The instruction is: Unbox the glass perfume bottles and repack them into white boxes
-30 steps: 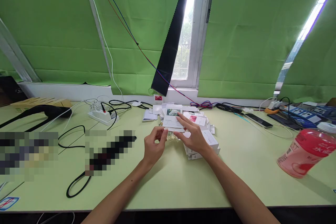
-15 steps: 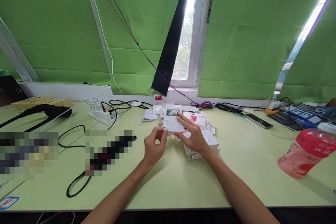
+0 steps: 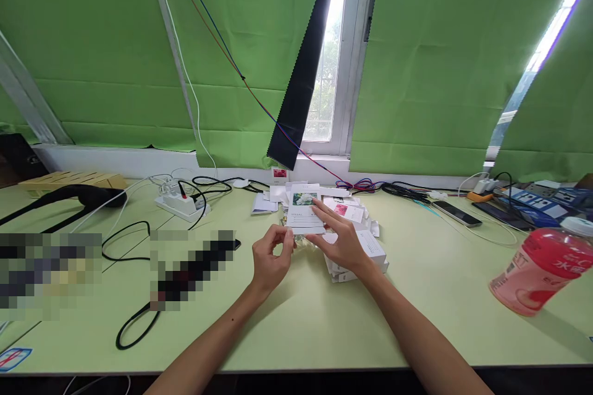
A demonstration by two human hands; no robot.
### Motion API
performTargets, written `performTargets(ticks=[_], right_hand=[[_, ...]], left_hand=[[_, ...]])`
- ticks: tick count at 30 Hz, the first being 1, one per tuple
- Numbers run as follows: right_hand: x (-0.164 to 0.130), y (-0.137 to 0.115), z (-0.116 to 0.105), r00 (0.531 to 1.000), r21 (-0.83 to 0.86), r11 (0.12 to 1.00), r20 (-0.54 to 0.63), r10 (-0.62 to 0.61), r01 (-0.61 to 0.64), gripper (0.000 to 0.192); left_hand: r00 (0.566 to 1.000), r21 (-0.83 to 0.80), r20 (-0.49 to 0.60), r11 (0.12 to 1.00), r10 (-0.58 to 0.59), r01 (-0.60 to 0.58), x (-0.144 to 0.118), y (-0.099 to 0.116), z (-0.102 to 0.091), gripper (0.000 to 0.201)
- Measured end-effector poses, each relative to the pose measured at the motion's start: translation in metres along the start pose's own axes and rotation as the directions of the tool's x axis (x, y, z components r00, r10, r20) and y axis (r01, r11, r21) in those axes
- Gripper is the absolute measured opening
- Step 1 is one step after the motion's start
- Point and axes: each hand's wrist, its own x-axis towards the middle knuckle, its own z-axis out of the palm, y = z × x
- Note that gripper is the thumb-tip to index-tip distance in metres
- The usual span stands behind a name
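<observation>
The left hand (image 3: 271, 259) pinches the near edge of a small printed card (image 3: 304, 213) between thumb and fingertips, while the right hand (image 3: 343, 241) lies flat and open along the card's right side, seemingly to steady it. The card hovers just above a heap of white boxes (image 3: 359, 247) and loose slips on the table (image 3: 417, 321). Its long axis runs away from the person, the flower picture at the far end.
</observation>
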Motion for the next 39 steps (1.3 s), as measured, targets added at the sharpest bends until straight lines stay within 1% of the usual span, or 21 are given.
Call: performTargets(ticks=[3,8,19,26,30,32,35,39], right_hand=[[-0.0001,-0.0002,-0.0002,1.000,0.000,1.000,-0.002,0.009,-0.009,0.062],[0.0005,-0.0012,-0.0001,1.000,0.001,1.000,-0.009,0.004,-0.004,0.060],[0.0001,0.0011,0.0008,0.999,0.003,0.999,-0.020,-0.033,0.033,0.058],[0.0003,0.0031,0.0012,0.997,-0.005,0.998,-0.032,-0.063,0.063,0.057],[0.0006,0.0023,0.0013,0.997,-0.003,0.998,-0.046,-0.068,0.068,0.057],[0.0007,0.0011,0.0010,0.996,-0.003,0.997,-0.051,-0.074,0.074,0.056],[0.0010,-0.0010,0.0004,0.995,-0.002,0.997,-0.055,-0.082,0.082,0.056],[0.0011,-0.0025,-0.0003,0.995,0.008,0.996,-0.055,-0.089,0.089,0.056]], left_hand=[[1.000,-0.030,0.002,0.999,-0.024,0.024,-0.0001,0.0004,0.0007,0.023],[0.999,-0.054,-0.009,0.998,-0.033,0.032,-0.0002,0.0001,0.0011,0.022],[0.997,-0.094,-0.012,0.993,-0.079,0.077,0.0014,0.0008,0.0010,0.022],[0.990,-0.125,-0.028,0.983,-0.140,0.135,0.0020,0.0019,0.0022,0.022],[0.979,-0.121,-0.078,0.977,-0.186,0.176,0.0015,-0.0016,0.0034,0.022],[0.974,-0.124,-0.085,0.972,-0.212,0.201,0.0019,-0.0032,0.0035,0.026],[0.975,-0.139,-0.027,0.967,-0.221,0.215,0.0033,-0.0036,0.0031,0.036],[0.965,-0.171,0.114,0.952,-0.236,0.253,0.0048,-0.0025,0.0031,0.044]])
